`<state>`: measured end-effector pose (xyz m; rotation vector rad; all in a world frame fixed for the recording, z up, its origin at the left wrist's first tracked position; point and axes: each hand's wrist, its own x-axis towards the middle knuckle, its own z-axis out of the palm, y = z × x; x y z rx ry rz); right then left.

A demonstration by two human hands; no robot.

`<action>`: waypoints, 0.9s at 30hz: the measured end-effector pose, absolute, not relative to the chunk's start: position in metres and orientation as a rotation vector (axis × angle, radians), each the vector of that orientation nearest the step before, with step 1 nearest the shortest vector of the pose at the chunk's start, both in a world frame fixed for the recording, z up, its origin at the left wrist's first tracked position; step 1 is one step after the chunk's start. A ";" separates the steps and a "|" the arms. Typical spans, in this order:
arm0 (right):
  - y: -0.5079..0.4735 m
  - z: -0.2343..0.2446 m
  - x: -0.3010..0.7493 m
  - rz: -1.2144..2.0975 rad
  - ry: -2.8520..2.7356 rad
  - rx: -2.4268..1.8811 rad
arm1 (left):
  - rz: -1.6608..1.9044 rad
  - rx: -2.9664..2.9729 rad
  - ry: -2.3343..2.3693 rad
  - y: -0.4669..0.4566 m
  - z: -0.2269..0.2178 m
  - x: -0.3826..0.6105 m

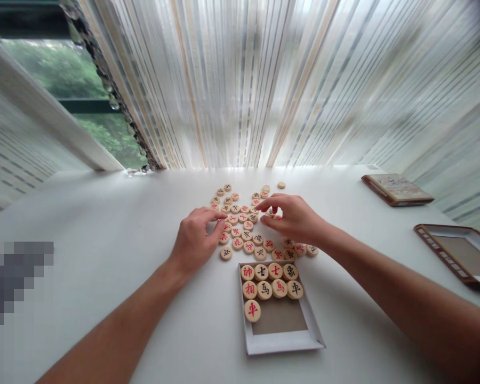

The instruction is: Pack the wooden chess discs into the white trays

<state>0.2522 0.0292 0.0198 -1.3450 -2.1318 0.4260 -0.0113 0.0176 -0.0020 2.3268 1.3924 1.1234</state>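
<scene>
Round wooden Chinese chess pieces [247, 234] with red and black characters lie loosely spread across the white table. My left hand [196, 234] is at the left side of the spread, its thumb and index finger apart beside a few pieces. Over the right side reaches my right hand [292, 216], thumb and index finger apart with a gap between them; it partly hides some pieces. Nearer to me lies a shallow white box [280, 343]. Inside it, pieces fill two rows, and a single red piece [252, 310] sits at the left of the third row.
At the right edge lies a brown-framed open box part [444, 256]. Behind it is a flat box [398, 189] with a picture on top. Striped curtains [240, 80] hang at the table's far edge, and a window [64, 80] shows at the left.
</scene>
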 end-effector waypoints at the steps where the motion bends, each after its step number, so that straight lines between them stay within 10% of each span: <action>1: 0.032 0.021 0.253 0.425 -2.129 -1.355 | 1.129 2.325 1.391 0.018 -0.002 -0.012; 27: 0.024 0.027 0.269 0.374 -2.364 -1.066 | 1.179 2.193 1.310 -0.001 0.009 0.000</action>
